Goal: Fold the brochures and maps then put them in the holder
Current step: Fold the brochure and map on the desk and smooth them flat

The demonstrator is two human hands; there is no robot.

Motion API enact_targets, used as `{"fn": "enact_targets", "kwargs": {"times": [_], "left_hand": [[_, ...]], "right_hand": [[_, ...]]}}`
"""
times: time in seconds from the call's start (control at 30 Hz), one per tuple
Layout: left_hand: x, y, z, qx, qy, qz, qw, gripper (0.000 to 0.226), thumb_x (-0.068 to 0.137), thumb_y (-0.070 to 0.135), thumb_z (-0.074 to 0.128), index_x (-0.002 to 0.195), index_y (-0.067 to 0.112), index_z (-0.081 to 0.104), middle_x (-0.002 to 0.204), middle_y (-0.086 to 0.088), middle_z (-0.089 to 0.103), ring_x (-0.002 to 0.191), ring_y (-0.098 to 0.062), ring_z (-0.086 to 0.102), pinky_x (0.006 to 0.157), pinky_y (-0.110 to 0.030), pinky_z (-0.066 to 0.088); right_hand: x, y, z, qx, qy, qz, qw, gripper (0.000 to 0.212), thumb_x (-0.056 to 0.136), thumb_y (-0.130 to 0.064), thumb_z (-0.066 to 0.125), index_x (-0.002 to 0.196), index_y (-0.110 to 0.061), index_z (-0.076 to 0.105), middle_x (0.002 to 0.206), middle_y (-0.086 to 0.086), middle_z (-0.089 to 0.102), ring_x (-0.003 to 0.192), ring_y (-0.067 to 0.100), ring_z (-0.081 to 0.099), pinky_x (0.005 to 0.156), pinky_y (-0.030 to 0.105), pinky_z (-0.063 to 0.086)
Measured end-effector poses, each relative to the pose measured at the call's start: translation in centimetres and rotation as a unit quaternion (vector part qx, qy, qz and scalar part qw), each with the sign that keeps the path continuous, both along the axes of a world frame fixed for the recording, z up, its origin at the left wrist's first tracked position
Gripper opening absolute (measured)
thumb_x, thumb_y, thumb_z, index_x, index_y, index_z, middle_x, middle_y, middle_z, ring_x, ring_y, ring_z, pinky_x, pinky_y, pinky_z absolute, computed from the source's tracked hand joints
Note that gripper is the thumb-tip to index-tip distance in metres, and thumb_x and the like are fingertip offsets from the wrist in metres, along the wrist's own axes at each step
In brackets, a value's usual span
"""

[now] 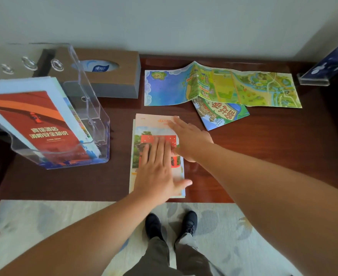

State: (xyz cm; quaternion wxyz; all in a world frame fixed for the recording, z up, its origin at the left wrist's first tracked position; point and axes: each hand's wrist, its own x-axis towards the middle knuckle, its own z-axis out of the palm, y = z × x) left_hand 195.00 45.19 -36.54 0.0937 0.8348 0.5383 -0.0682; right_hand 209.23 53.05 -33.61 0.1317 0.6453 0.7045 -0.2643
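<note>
A folded brochure (144, 124) with a pink top and a red picture lies flat near the front edge of the dark wooden table (263, 148). My left hand (156, 170) presses flat on its lower half with straight fingers. My right hand (190, 138) lies flat across its upper right edge. Behind it, an unfolded green and blue map (223, 86) lies spread open, one flap bent toward me. A clear plastic holder (92, 116) at the left holds a red brochure (36, 124) and other leaflets.
A brown tissue box (112, 72) stands behind the holder against the wall. A clear sign stand (323, 70) with a dark card sits at the back right. A patterned carpet (44, 226) and my two black shoes show below the table's front edge.
</note>
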Motion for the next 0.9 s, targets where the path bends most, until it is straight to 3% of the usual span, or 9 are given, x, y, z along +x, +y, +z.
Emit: {"fn": "enact_targets", "kwargs": {"times": [0.2,0.27,0.3,0.37,0.4,0.5,0.6,0.77,0.9], "left_hand": [[-1.0,-2.0,1.4,-0.062,-0.028,-0.006,0.998,0.123,0.069,0.092,0.007,0.155,0.005,-0.006,0.162,-0.014,-0.016,0.151,-0.031,-0.010,0.121,-0.044,-0.011],[-1.0,-0.8,3.1,-0.088,-0.098,0.018,0.991,0.101,0.077,0.083,0.020,0.150,0.014,0.026,0.159,-0.010,0.023,0.147,-0.028,0.019,0.122,-0.042,0.011],[-0.9,0.2,3.8,-0.084,-0.137,0.034,0.986,0.078,0.082,0.074,0.032,0.137,0.020,0.043,0.142,-0.004,0.045,0.136,-0.026,0.037,0.115,-0.041,0.025],[-0.4,2.6,5.0,-0.052,-0.182,0.054,0.980,0.043,0.090,0.055,0.047,0.120,0.025,0.055,0.117,0.004,0.060,0.116,-0.021,0.054,0.101,-0.039,0.038],[0.1,3.7,5.5,-0.045,-0.189,0.059,0.979,0.041,0.093,0.049,0.049,0.124,0.024,0.056,0.120,0.002,0.061,0.116,-0.022,0.055,0.101,-0.040,0.039],[1.9,6.8,6.0,-0.050,-0.194,0.073,0.977,0.050,0.095,0.040,0.053,0.140,0.018,0.048,0.138,-0.005,0.054,0.128,-0.026,0.047,0.107,-0.043,0.037],[4.4,9.9,6.0,-0.053,-0.192,0.063,0.978,0.052,0.094,0.035,0.055,0.142,0.016,0.045,0.136,-0.009,0.052,0.127,-0.030,0.047,0.105,-0.045,0.039],[9.2,15.3,5.4,0.015,-0.094,0.031,0.995,0.061,0.092,0.030,0.055,0.147,0.017,0.032,0.130,-0.019,0.049,0.119,-0.040,0.049,0.093,-0.048,0.045],[12.7,19.0,4.3,0.044,0.011,0.040,0.998,0.075,0.091,0.023,0.056,0.155,0.030,0.016,0.147,-0.030,0.033,0.120,-0.048,0.050,0.090,-0.049,0.046]], "right_hand": [[0.1,-0.1,0.3,0.005,0.011,0.008,1.000,0.094,0.087,-0.049,0.066,0.154,-0.040,-0.001,0.161,-0.021,-0.013,0.150,0.020,0.009,0.113,0.053,0.027],[0.5,-0.4,0.5,0.012,0.028,0.014,0.999,0.093,0.087,-0.051,0.064,0.154,-0.039,0.000,0.161,-0.019,-0.011,0.150,0.021,0.008,0.114,0.052,0.027],[0.8,-0.5,0.6,0.018,0.041,0.017,0.999,0.090,0.088,-0.051,0.062,0.154,-0.039,0.002,0.162,-0.019,-0.010,0.149,0.020,0.010,0.113,0.050,0.028],[1.6,-0.9,0.9,0.049,0.091,-0.002,0.995,0.081,0.091,-0.047,0.059,0.154,-0.040,0.009,0.162,-0.019,-0.002,0.147,0.018,0.019,0.110,0.045,0.035],[2.2,-1.1,1.1,0.071,0.119,-0.022,0.990,0.076,0.092,-0.043,0.059,0.153,-0.040,0.013,0.162,-0.019,0.003,0.146,0.017,0.023,0.108,0.042,0.038],[4.3,-1.6,1.8,0.133,0.140,-0.072,0.979,0.064,0.094,-0.035,0.057,0.150,-0.037,0.027,0.160,-0.015,0.020,0.143,0.017,0.027,0.108,0.038,0.037],[7.1,-1.6,2.3,0.160,0.144,-0.115,0.970,0.057,0.095,-0.031,0.055,0.148,-0.032,0.035,0.156,-0.010,0.030,0.141,0.019,0.032,0.107,0.035,0.034],[12.0,-0.8,2.2,0.165,0.154,-0.144,0.964,0.054,0.095,-0.024,0.054,0.147,-0.028,0.038,0.152,-0.005,0.037,0.136,0.021,0.038,0.102,0.033,0.038],[14.9,0.3,1.6,0.168,0.149,-0.130,0.966,0.053,0.095,-0.025,0.055,0.145,-0.027,0.039,0.148,-0.001,0.041,0.131,0.024,0.043,0.102,0.039,0.043]]}}
